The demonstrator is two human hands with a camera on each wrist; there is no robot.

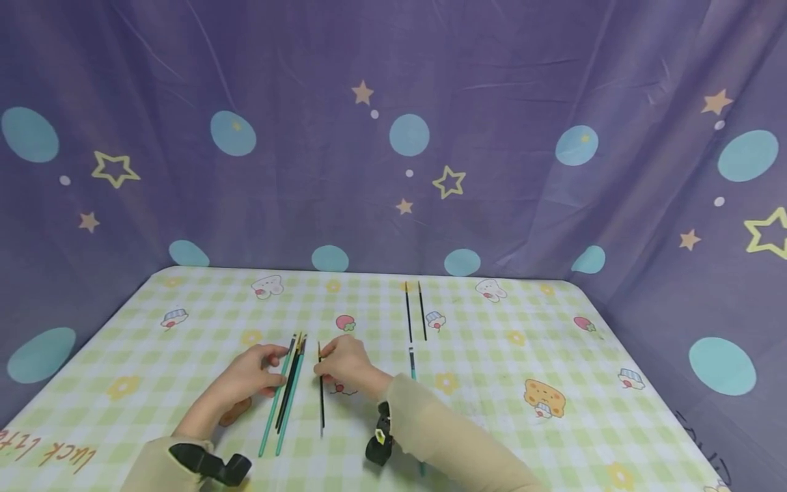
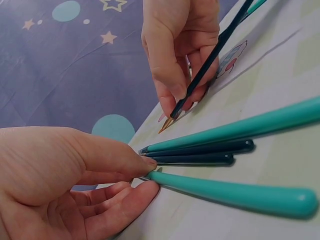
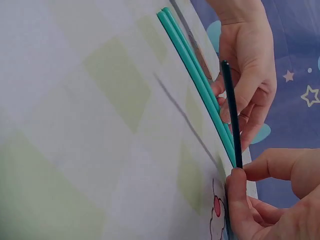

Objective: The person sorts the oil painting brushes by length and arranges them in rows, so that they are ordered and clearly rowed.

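Held brush: we see a blk brush point(image 1: 322, 396) in the person's R hand point(image 1: 347, 362), just R of the bunch point(image 2: 220, 135), handle end lifted off the bench point(image 1: 584, 437), bristles low & to far side.
R hand: thumb & fingertips pinching it nr the bristle end.
L hand: we see L hand point(image 1: 249, 376) pinching the L-most teal brush point(image 2: 235, 193) nr its ferrule.
Bunch: beside that one, 2 blk handles point(image 2: 210, 148) & a 2nd teal brush point(image 2: 240, 123), close together.
Far pair: 2 more blk brushes point(image 1: 408, 314), side by side twd back, R of centre.
Lone teal: 3rd teal brush point(image 1: 412, 365), partly under R sleeve point(image 1: 443, 430).
Bench: grn/wht check w/ cartoon prints.
Backdrop: purple curtain point(image 1: 492, 82) w/ stars, blue dots.
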